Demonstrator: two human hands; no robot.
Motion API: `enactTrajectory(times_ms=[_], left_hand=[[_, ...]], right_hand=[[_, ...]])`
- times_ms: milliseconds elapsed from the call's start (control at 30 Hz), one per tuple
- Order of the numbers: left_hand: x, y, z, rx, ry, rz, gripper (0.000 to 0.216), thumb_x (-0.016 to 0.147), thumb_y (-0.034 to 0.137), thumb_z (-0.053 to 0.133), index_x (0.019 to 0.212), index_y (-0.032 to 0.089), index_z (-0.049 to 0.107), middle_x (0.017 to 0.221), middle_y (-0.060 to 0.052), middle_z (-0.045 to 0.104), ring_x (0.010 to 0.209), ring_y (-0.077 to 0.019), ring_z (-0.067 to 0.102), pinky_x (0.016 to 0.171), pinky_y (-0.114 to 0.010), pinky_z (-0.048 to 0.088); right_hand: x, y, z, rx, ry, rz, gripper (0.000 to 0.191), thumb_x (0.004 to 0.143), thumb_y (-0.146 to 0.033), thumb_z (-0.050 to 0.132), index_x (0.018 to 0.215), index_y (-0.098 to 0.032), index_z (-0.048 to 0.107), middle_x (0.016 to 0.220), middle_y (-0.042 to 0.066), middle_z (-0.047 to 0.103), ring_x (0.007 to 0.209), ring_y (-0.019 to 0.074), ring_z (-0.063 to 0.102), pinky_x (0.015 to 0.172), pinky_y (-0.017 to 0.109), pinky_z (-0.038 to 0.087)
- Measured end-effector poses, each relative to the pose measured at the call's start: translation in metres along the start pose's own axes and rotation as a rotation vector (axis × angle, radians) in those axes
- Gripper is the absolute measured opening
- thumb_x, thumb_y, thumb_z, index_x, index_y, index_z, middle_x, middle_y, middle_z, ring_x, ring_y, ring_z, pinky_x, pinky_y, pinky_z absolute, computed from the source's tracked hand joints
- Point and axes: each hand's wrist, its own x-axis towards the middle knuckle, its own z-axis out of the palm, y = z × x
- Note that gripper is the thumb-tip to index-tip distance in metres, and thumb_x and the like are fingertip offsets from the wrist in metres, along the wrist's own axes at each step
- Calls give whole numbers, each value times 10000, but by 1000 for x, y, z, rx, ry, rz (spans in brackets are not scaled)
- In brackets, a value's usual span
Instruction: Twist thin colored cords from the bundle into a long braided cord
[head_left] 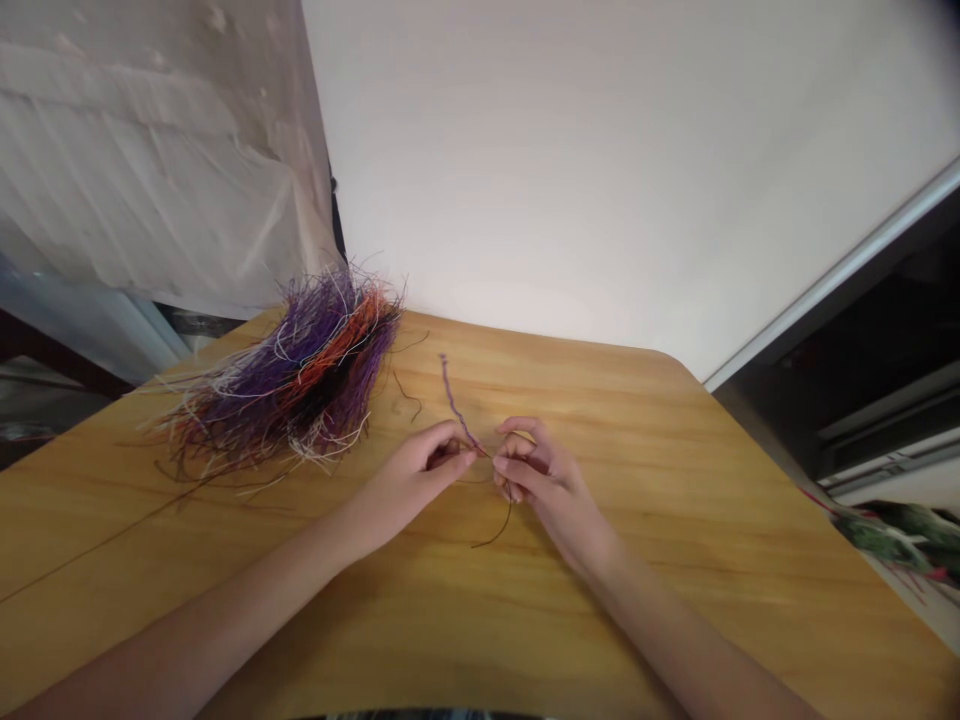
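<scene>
Over the middle of the wooden table, my left hand [439, 455] pinches a thin purple cord [454, 402] near its lower end. The cord looks twisted or knotted and sticks up and away from me, with a reddish stretch close to my fingers. Just to the right, my right hand [532, 465] is closed in a pinch on a dark thread [502, 528], whose loose tail curves down towards me. The fingertips of both hands are close together but apart, with a short bit of strand between them. How the strands join there is too small to tell.
A large bundle of purple, orange, black and white fibres [300, 370] lies at the left of the wooden table [675, 480]. Short dark strands [409, 398] lie beside it. A white wall [570, 170] rises behind, and pale cloth [150, 170] hangs at the left.
</scene>
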Motion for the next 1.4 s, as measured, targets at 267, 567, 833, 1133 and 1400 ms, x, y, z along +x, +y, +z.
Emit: enactTrajectory(times_ms=[267,567,833,1133,1400], left_hand=[[2,-5,-1,7,30,-32,252,863,396,523,791,180,630,676,20,530,639,-151,450,571,-241,321],[1,-6,2,-172,97,-167,247,806,418,579,742,181,602,505,78,301,429,-88,260,385,-197,189],[2,-8,10,-348,184,-250,304,783,477,602,767,176,561,488,93,292,417,-70,256,375,-171,186],[4,-7,1,-453,165,-243,341,771,478,627,778,140,580,545,83,303,449,-56,232,400,-185,163],[1,-1,0,-364,54,-195,287,810,439,610,755,160,572,531,84,325,461,-62,271,425,-190,212]], right_hand=[[0,2,3,-295,18,-68,203,817,-252,568,1003,-224,492,653,-53,488,552,114,465,534,256,381],[-1,-13,-5,-924,157,-359,121,874,-192,506,777,-222,571,727,13,536,615,150,459,583,292,354],[-17,1,23,-1339,-53,-777,169,905,-123,449,811,-174,578,731,56,625,639,172,533,582,301,384],[-30,15,39,-1481,-388,-882,203,856,-90,460,702,-167,568,654,35,564,552,157,456,514,304,306],[-19,-7,16,-940,160,-502,196,921,-230,446,744,-189,521,673,2,473,585,130,426,549,265,316]])
